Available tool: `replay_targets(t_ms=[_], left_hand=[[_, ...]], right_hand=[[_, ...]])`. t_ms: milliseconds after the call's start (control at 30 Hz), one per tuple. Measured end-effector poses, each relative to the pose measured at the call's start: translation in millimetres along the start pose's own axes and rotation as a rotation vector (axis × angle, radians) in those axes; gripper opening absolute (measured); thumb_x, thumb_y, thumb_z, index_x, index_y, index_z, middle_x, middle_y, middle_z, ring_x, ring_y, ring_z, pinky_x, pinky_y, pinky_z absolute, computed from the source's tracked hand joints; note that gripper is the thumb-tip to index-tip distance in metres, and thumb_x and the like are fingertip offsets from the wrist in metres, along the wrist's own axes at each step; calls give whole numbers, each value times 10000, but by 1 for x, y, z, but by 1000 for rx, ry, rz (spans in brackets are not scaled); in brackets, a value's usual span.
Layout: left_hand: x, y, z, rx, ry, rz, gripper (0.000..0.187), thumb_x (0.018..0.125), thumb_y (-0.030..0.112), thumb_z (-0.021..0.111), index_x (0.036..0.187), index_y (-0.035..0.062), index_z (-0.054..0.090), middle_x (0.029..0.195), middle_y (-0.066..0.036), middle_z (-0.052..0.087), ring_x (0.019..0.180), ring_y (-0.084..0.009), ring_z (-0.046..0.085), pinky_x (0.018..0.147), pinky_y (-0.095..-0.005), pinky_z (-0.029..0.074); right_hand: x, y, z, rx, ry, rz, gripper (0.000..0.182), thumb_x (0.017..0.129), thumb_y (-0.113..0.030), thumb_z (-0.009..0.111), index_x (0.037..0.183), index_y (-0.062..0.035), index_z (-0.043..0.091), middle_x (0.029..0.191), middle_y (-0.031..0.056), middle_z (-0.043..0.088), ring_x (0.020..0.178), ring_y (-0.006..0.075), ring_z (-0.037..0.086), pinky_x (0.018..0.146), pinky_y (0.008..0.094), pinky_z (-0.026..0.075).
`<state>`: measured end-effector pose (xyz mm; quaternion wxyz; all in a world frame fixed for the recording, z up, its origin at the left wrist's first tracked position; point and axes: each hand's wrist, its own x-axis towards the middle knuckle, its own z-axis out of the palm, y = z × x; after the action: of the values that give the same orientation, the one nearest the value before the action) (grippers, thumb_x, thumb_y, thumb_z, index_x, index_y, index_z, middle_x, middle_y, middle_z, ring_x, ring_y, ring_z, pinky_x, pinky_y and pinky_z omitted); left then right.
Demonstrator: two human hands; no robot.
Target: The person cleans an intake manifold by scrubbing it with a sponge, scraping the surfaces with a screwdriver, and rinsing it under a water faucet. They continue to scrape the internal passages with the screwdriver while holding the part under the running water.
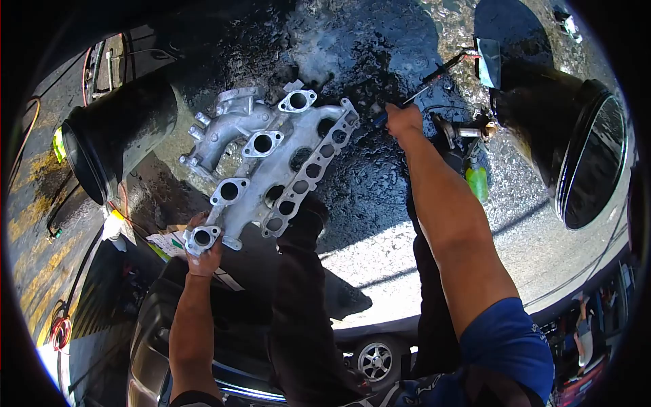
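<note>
My left hand (203, 256) is closed round the lower-left flange of a silver cast-metal intake manifold (261, 180). The manifold is tilted above the wet floor, its row of ports facing up. My right hand (403, 122) is closed on a slim tool (428, 83) with a bare metal shaft and a black section. A small blue part shows on the near side of that hand; the exact kind of tool cannot be made out. Close to my right forearm are a metal fitting (468, 130) and a green bottle (477, 180) on the floor.
Black drums stand at left (129, 129) and right (542, 129). The floor (366, 173) is dark, wet and oily. Hoses (60, 332) lie at left. A dark vehicle (152, 332) is below left, with another car's wheel (374, 361) at the bottom. A person (583, 332) is at the right edge.
</note>
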<state>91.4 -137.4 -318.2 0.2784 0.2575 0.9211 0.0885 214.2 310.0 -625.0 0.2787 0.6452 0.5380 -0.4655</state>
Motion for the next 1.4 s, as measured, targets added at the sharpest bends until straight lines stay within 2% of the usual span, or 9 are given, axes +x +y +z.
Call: replay_targets(t_ms=[133, 333, 433, 533, 633, 1000, 1100, 1167, 1400], left_hand=[[2, 0, -3, -58, -18, -56, 403, 843, 152, 755, 1182, -13, 614, 1186, -197, 625, 1091, -367, 618, 949, -442, 494], [9, 12, -15, -181, 8, -64, 375, 868, 171, 730, 1173, -15, 615, 1178, -181, 635, 1092, -357, 633, 967, -419, 497], [12, 4, -21, -23, -41, 49, 336, 868, 139, 717, 1160, -2, 628, 1165, -170, 642, 1086, -351, 636, 960, -416, 499], [21, 17, -30, -232, 1, -92, 326, 848, 97, 730, 1145, 3, 634, 1120, -156, 648, 1040, -324, 637, 926, -410, 499], [24, 17, -36, -189, 10, -38, 363, 843, 69, 743, 1172, -6, 609, 1109, -127, 655, 1024, -271, 641, 920, -379, 499], [33, 23, -45, -227, 18, -39, 484, 832, 32, 772, 1263, -16, 558, 1133, -147, 673, 1032, -254, 671, 922, -354, 525], [33, 26, -46, -309, 9, -88, 480, 839, 25, 767, 1265, -25, 552, 1126, -143, 671, 1030, -236, 667, 918, -348, 523], [36, 28, -47, -292, 5, -64, 467, 847, 23, 760, 1263, -29, 553, 1117, -140, 671, 1029, -229, 663, 918, -345, 521], [38, 38, -54, -194, 24, -5, 464, 840, 42, 765, 1253, -20, 562, 1101, -143, 672, 1017, -256, 666, 920, -362, 518]], right_hand=[[-37, 0, -14, 420, -17, -69, 403, 923, -204, 624, 1210, 25, 457, 987, 146, 639, 754, 238, 677, 530, 365, 538], [-163, 27, -78, 614, -483, -260, 344, 1012, -90, 499, 1328, -39, 372, 953, 72, 600, 731, 150, 657, 540, 302, 499], [-205, -3, -162, 127, -587, -452, 476, 1039, -84, 521, 1480, -62, 342, 992, 41, 583, 715, 77, 538, 583, 229, 463], [-221, -37, -232, -109, -473, -775, 306, 930, -20, 672, 1230, -23, 615, 947, 45, 651, 846, 91, 590, 738, 264, 487], [-256, -103, -275, -465, -289, -1178, 264, 776, 16, 726, 1039, -2, 706, 808, 150, 637, 736, 298, 634, 668, 371, 499], [-319, -200, -245, -1036, -61, -1752, 189, 710, -51, 758, 891, -25, 707, 810, 139, 652, 746, 307, 681, 650, 423, 543], [-316, -215, -227, -1072, -63, -1750, 171, 737, -68, 729, 901, -38, 694, 816, 131, 663, 744, 291, 686, 651, 402, 544], [-336, -241, -252, -840, -505, -1580, 88, 786, -22, 664, 837, 50, 667, 752, 220, 659, 735, 338, 703, 633, 408, 557], [-304, -200, -185, -233, -497, -1407, 185, 791, -57, 687, 975, -41, 682, 855, 93, 696, 783, 189, 691, 701, 343, 552]])
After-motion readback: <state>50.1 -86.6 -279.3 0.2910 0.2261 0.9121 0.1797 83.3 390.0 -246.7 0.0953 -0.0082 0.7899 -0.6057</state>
